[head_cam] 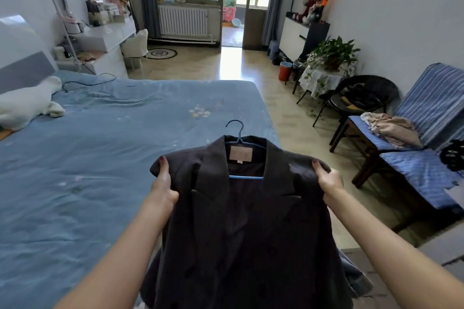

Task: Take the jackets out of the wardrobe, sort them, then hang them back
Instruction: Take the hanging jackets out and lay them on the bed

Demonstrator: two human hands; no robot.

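Dark blazer-style jacket [251,221] held up in the near centre, front facing the camera, lapels spread, tan label [241,153] showing inside the collar. Still on a blue hanger [240,140], hook pointing up and away, lower bar visible across the open neck. Gripped at both shoulders: left hand [163,188] pinching the left shoulder, thumb lying on top of the cloth and the other fingers curled underneath (hidden by the fabric); right hand [331,183] doing the same at the right shoulder, thumb on top, fingers wrapped behind. Hem dropping out of view at the bottom edge. A bit of grey-blue fabric [356,278] peeking out behind the jacket's lower right side (cannot tell what it is).

Beyond and to the left, a bed [113,158] with a blue cover, a white plush toy [27,105] lying at its far left. At the right, a bench with blue striped cushions [414,173], a crumpled beige garment [391,130] on it, a black round chair [361,100] just past it. Farther on, a potted plant [331,55] on a small covered table, a red bin [285,71] near it. At the far wall, a white radiator [183,20] under the window, an open balcony door [232,7] to its right, a white desk [105,37] at the far left.
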